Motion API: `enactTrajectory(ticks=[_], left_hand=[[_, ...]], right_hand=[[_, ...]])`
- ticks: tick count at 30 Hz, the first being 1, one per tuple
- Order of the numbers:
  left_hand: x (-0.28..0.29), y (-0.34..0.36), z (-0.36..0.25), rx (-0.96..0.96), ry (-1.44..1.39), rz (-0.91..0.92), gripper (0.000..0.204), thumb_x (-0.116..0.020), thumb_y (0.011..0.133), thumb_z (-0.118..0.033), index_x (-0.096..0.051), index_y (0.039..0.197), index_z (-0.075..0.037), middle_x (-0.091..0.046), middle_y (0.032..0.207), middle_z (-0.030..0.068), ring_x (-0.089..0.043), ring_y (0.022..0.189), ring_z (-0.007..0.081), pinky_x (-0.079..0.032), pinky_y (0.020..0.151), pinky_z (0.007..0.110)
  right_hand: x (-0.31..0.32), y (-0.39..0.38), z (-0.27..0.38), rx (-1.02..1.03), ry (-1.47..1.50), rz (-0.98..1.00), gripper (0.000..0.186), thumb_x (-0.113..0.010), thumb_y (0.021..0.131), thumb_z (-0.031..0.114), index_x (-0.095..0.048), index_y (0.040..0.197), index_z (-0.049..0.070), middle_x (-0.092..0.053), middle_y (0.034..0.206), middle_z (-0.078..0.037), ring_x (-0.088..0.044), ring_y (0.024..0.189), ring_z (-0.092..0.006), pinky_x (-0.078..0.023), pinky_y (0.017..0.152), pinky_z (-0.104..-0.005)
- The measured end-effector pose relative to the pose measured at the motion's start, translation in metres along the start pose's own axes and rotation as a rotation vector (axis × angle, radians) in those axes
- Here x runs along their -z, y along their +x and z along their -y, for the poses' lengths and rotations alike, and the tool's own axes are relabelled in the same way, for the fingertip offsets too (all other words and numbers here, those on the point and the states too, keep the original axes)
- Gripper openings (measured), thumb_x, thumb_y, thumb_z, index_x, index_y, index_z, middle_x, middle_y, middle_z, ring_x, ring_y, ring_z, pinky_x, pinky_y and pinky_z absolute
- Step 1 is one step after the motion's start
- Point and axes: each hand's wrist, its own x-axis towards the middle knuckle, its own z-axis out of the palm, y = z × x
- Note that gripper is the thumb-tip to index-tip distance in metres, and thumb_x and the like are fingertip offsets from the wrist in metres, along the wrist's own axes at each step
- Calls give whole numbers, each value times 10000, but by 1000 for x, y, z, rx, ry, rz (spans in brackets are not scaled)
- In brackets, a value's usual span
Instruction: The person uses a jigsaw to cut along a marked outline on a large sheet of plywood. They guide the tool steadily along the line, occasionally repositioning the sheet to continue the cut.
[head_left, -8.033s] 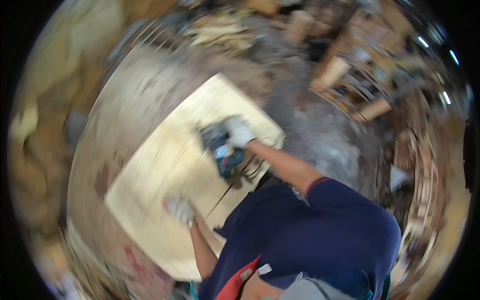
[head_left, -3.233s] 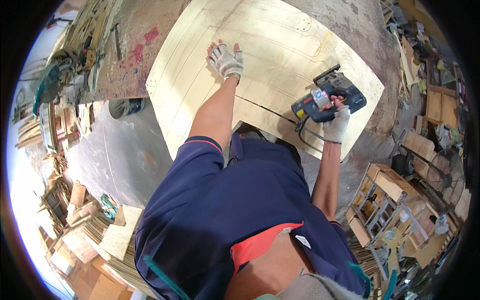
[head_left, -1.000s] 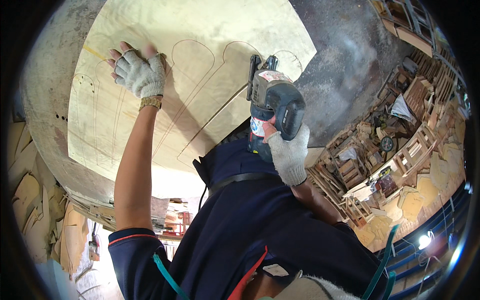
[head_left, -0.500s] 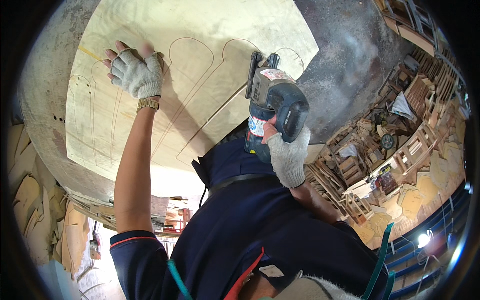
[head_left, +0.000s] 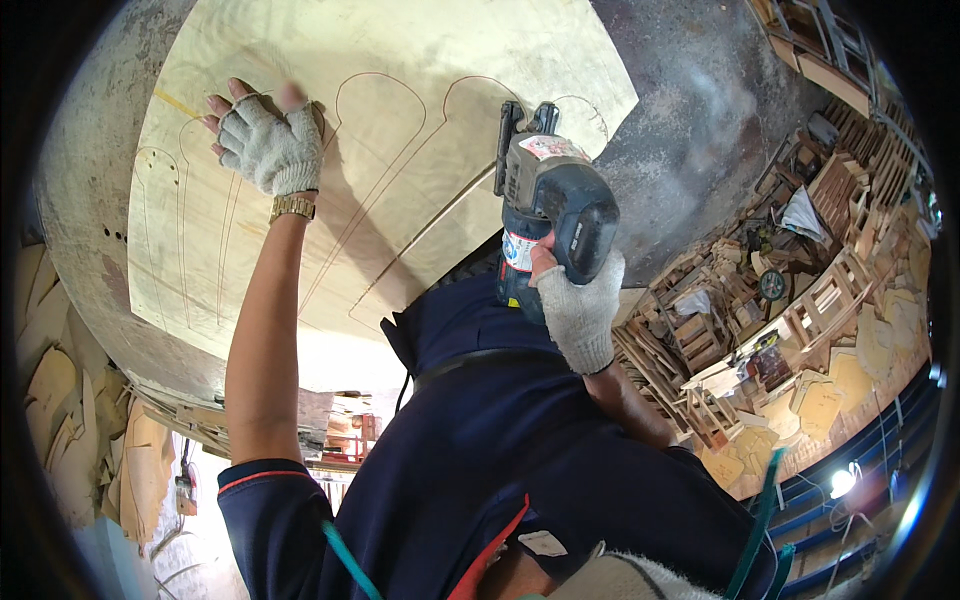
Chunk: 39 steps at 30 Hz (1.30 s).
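Observation:
A pale plywood sheet (head_left: 400,30) lies on a grey worktop, with several rounded, long-necked outlines drawn on it. My left hand (head_left: 268,145), in a fingerless knit glove, rests spread and flat on the sheet's left part. In my right hand (head_left: 582,305), gloved alike, is a dark cordless jigsaw (head_left: 565,200), gripped by its handle. The jigsaw's shoe stands on the sheet near its right edge, beside a drawn round end. Its blade is hidden by the body. A straight cut slot (head_left: 450,212) runs from beside the tool toward my waist.
The stained grey worktop (head_left: 700,110) extends past the sheet on the right. Wood offcuts and frames (head_left: 820,310) are heaped on the floor at the right. Curved plywood scraps (head_left: 60,390) stand at the left. A lit lamp (head_left: 845,482) shines at lower right.
The sheet and my left hand have shifted very slightly left in the picture. My right hand and the jigsaw's rear have moved a touch right; the jigsaw's front stays by the same outline.

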Motion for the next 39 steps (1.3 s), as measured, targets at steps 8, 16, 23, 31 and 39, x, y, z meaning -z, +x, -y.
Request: enactTrajectory(ticks=[8,16,23,31,39], left_hand=[[2,0,0,-13,2,-4,891,-452,963,-700,-296,1641,-143,-213,1700,240,-146,1568,482,-117,1233,651],[2,0,1,-5,16,-3,890,-440,958,-708,-305,1635,-147,-237,1691,240,-152,1566,484,-136,1228,651],[2,0,0,-11,20,-18,874,-434,971,-695,-320,1628,-129,-241,1686,256,-161,1562,493,-136,1229,647],[0,0,1,-18,-5,-42,870,-421,976,-698,-337,1620,-120,-248,1681,266,-164,1561,496,-133,1230,646],[-6,-1,6,-28,3,-77,853,-426,978,-694,-355,1611,-128,-265,1678,256,-168,1563,487,-130,1234,645]], right_hand=[[4,5,-1,-31,-83,-30,490,-785,903,93,-451,1202,-104,-660,1004,-153,-713,811,-167,-597,661,-304],[15,14,-12,185,-433,-62,559,-828,845,142,-499,1216,-115,-661,1002,-177,-720,809,-205,-590,719,-362],[22,14,2,114,-416,-67,457,-813,827,139,-597,1170,-73,-679,988,-179,-741,878,-250,-580,769,-402],[34,27,15,270,-454,66,218,-766,852,89,-673,1027,-3,-703,902,-102,-691,800,-172,-560,742,-352],[38,41,21,420,-611,97,220,-725,791,69,-661,986,-9,-655,780,-155,-672,709,-221,-527,672,-372]])
